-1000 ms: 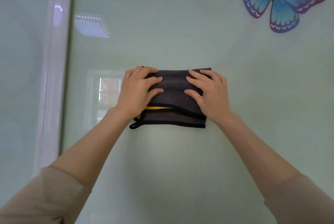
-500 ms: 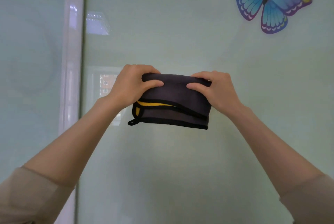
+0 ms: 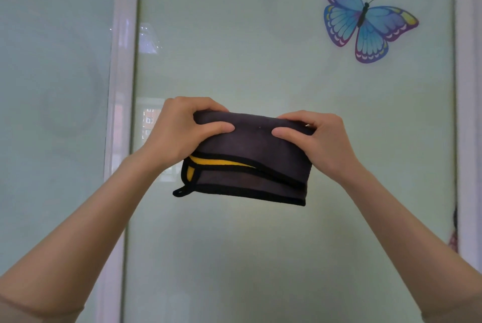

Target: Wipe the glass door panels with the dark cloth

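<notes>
A folded dark grey cloth (image 3: 250, 155) with black trim and a yellow inner layer hangs in front of the frosted glass door panel (image 3: 260, 35). My left hand (image 3: 180, 132) grips its upper left corner, thumb on the front. My right hand (image 3: 320, 140) grips the upper right corner the same way. The cloth's lower edge hangs free with a small black loop at its bottom left. Whether the cloth touches the glass I cannot tell.
A pale vertical frame (image 3: 120, 88) separates this panel from a second glass panel (image 3: 52, 88) on the left. A blue and purple butterfly sticker (image 3: 362, 15) sits on the glass at the upper right. Another frame edge (image 3: 467, 114) runs down the right side.
My hands went from lying flat on the cloth against the glass to gripping its top edge. The cloth now hangs from my fingers, held up in front of the panel.
</notes>
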